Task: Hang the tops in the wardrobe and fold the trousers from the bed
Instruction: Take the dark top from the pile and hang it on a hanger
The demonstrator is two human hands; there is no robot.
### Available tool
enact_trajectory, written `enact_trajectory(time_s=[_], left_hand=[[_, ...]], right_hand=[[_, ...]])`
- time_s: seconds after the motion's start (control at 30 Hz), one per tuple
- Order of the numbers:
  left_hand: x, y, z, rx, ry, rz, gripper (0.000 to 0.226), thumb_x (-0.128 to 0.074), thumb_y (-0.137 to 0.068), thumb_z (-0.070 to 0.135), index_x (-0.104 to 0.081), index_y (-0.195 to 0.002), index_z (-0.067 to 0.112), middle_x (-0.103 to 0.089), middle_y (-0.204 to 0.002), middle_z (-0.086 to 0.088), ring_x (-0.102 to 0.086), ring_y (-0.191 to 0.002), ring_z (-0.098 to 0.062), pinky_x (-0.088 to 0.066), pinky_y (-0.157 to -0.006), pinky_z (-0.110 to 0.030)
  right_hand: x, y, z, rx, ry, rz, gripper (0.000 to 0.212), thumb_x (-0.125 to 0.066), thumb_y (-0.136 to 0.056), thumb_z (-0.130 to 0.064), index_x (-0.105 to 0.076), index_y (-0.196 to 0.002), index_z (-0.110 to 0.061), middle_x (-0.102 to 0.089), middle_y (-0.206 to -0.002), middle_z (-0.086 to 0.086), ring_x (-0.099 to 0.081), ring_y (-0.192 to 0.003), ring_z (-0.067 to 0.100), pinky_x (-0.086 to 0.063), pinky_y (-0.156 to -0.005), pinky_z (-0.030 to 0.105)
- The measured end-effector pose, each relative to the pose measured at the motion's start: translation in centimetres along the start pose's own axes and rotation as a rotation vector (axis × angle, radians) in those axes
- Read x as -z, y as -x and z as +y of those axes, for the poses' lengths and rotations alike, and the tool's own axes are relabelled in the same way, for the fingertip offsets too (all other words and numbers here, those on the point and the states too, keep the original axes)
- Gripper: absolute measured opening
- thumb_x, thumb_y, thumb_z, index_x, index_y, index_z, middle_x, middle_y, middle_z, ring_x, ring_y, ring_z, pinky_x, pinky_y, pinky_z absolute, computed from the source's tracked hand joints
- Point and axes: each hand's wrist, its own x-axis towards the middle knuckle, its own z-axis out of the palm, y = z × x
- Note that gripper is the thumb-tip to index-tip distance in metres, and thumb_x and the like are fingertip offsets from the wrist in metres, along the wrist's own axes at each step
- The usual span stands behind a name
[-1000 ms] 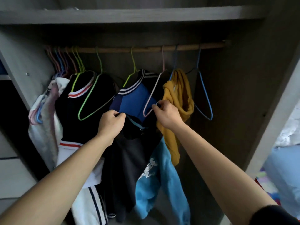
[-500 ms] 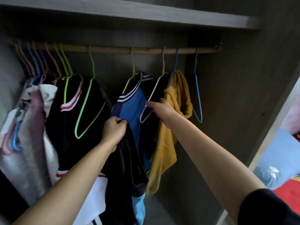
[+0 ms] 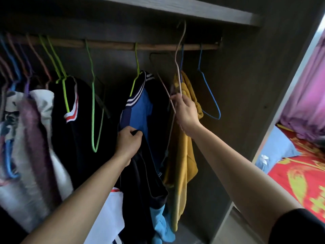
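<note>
- Gripping a bunched fold of the dark top (image 3: pixel 140 182), the left hand (image 3: pixel 129 143) is curling its fingers tightly round the cloth, low in the middle of the wardrobe (image 3: pixel 246 103).
- The dark top is hanging down from that fist, with a light blue part showing at its bottom end, and it is lying in front of the blue striped top (image 3: pixel 140 110).
- The right hand (image 3: pixel 186 111) is pinching the pale wire hanger (image 3: pixel 176 57) between thumb and fingertips, up and to the right of the left hand.
- The hanger is tilting, its hook standing above the rail (image 3: pixel 109 45), just under the shelf (image 3: pixel 175 7).
- The hanger's lower wire is running down just beside the dark top's right edge; whether the two are touching cannot be told.
- The yellow top (image 3: pixel 184 155) is hanging just behind the right hand, and an empty blue hanger (image 3: pixel 209 95) is hanging to its right.
- An empty green hanger (image 3: pixel 95 111) is hanging to the left of the left hand, between the black trimmed top (image 3: pixel 82 129) and the blue striped top.
- The bed (image 3: pixel 299 173), with a red patterned cover, is showing at the right edge, past the wardrobe's side.
</note>
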Motion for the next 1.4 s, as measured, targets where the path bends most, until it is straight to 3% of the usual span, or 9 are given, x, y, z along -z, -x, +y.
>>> enact_trajectory(time_s=[0.17,0.4,0.5,0.67,0.83,0.97,1.17,1.3,1.4], left_hand=[[-1.5,0.7,0.1,-0.02,-0.012,-0.031,0.01,-0.06,-0.086,0.017,-0.063,-0.078,0.012,-0.064,-0.072,-0.001,-0.059,-0.068,-0.017,-0.045,-0.06,-0.028],[-4.5,3.2,0.2,-0.056,-0.174,-0.107,0.005,-0.064,-0.083,0.027,-0.064,-0.085,0.023,-0.066,-0.081,0.005,-0.061,-0.076,-0.016,-0.046,-0.067,-0.029],[-6.1,4.8,0.1,-0.066,-0.228,-0.145,0.009,-0.068,-0.08,0.029,-0.06,-0.081,0.026,-0.062,-0.079,0.008,-0.058,-0.071,-0.011,-0.04,-0.056,-0.025],[-9.3,6.9,-1.1,-0.036,-0.305,-0.18,0.013,-0.069,-0.077,0.033,-0.058,-0.078,0.027,-0.061,-0.078,0.01,-0.056,-0.07,-0.011,-0.038,-0.058,-0.026],[-12.0,8.7,-2.9,0.022,-0.367,-0.135,0.01,-0.068,-0.081,0.028,-0.058,-0.081,0.027,-0.061,-0.082,0.007,-0.05,-0.063,-0.007,-0.031,-0.05,-0.023],[-14.4,10.7,-3.1,0.005,-0.398,-0.138,0.009,-0.068,-0.083,0.025,-0.061,-0.088,0.023,-0.062,-0.091,0.001,-0.056,-0.078,-0.019,-0.039,-0.062,-0.026],[-19.7,16.9,-0.1,-0.165,-0.399,-0.49,0.01,-0.065,-0.089,0.021,-0.07,-0.097,0.017,-0.068,-0.092,0.0,-0.061,-0.084,-0.015,-0.047,-0.068,-0.023],[-21.2,20.2,2.5,-0.226,-0.247,-0.63,0.018,-0.067,-0.088,0.013,-0.074,-0.105,0.01,-0.073,-0.096,-0.003,-0.067,-0.09,-0.019,-0.056,-0.079,-0.031],[-21.0,20.4,3.8,-0.296,-0.142,-0.685,0.017,-0.071,-0.086,0.014,-0.076,-0.102,0.019,-0.073,-0.094,0.006,-0.069,-0.091,-0.013,-0.058,-0.084,-0.029]], right_hand=[[2.2,7.1,6.6,0.135,0.081,0.102,0.04,-0.057,-0.097,-0.045,-0.062,-0.076,-0.011,-0.057,-0.063,-0.008,-0.052,-0.056,0.009,-0.042,-0.05,0.023],[6.1,10.9,10.2,0.105,0.181,0.114,0.011,-0.057,-0.097,-0.042,-0.067,-0.098,-0.036,-0.07,-0.092,-0.011,-0.067,-0.093,0.005,-0.055,-0.079,0.031],[8.9,13.4,9.8,0.049,0.164,0.075,0.015,-0.054,-0.099,-0.043,-0.068,-0.099,-0.038,-0.071,-0.091,-0.01,-0.068,-0.085,0.007,-0.058,-0.076,0.033],[14.6,17.9,8.6,0.027,0.159,0.005,0.025,-0.051,-0.102,-0.033,-0.069,-0.111,-0.017,-0.064,-0.067,-0.024,-0.059,-0.059,-0.006,-0.042,-0.051,0.007],[19.6,21.9,8.7,-0.074,0.259,-0.038,0.021,-0.053,-0.1,-0.034,-0.072,-0.1,-0.027,-0.061,-0.058,-0.026,-0.057,-0.055,-0.009,-0.039,-0.046,0.008],[22.5,24.7,9.8,-0.163,0.369,-0.083,0.023,-0.055,-0.097,-0.036,-0.075,-0.087,-0.033,-0.064,-0.068,-0.027,-0.06,-0.07,-0.01,-0.038,-0.057,0.008],[23.5,25.5,12.2,-0.248,0.4,-0.073,0.029,-0.051,-0.088,-0.041,-0.077,-0.077,-0.034,-0.063,-0.061,0.0,-0.054,-0.054,0.007,-0.043,-0.052,0.018],[23.9,25.2,14.2,-0.303,0.406,-0.015,0.037,-0.046,-0.093,-0.031,-0.078,-0.074,-0.027,-0.06,-0.052,-0.024,-0.057,-0.061,-0.012,-0.039,-0.055,0.003],[24.9,25.3,15.4,-0.334,0.386,0.085,0.048,-0.041,-0.098,-0.029,-0.074,-0.063,-0.028,-0.06,-0.05,-0.024,-0.057,-0.053,-0.009,-0.037,-0.051,0.006]])
